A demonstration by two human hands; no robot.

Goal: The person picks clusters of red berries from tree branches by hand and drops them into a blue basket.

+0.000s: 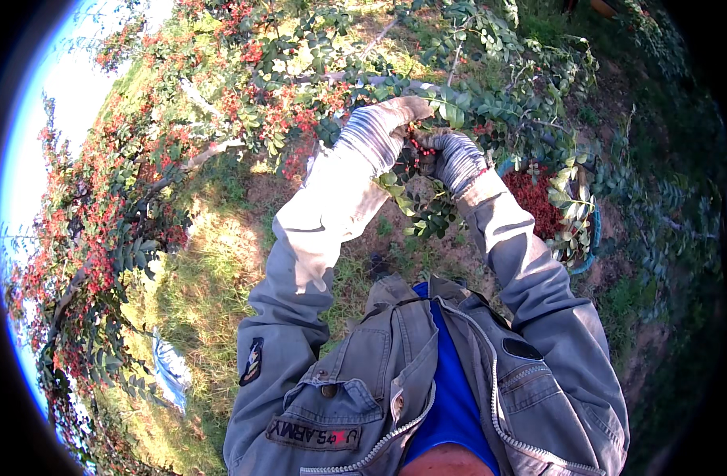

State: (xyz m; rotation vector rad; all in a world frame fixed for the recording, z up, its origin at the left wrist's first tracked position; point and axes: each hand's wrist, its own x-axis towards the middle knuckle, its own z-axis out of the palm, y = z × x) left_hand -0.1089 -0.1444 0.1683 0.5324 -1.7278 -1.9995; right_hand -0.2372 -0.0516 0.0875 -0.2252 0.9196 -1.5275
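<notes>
Both my hands are raised in front of me among the branches, in striped gloves with grey sleeves behind them. My left hand (379,131) bends over from the left, its fingers closed on a leafy twig. A cluster of small red berries (421,149) hangs between the two hands. From the right, my right hand (456,161) reaches in with its fingers curled in against that cluster. Its fingertips are partly hidden by the berries and shade. Dark green leaves (431,210) hang just below the hands.
A blue-rimmed basket (594,230) heaped with red berries (532,202) stands at the right, partly behind leaves. Berry-laden branches (101,238) fill the left side. A thick bough (379,81) crosses beyond my hands. A white-and-blue sheet (170,369) lies on the grass at lower left.
</notes>
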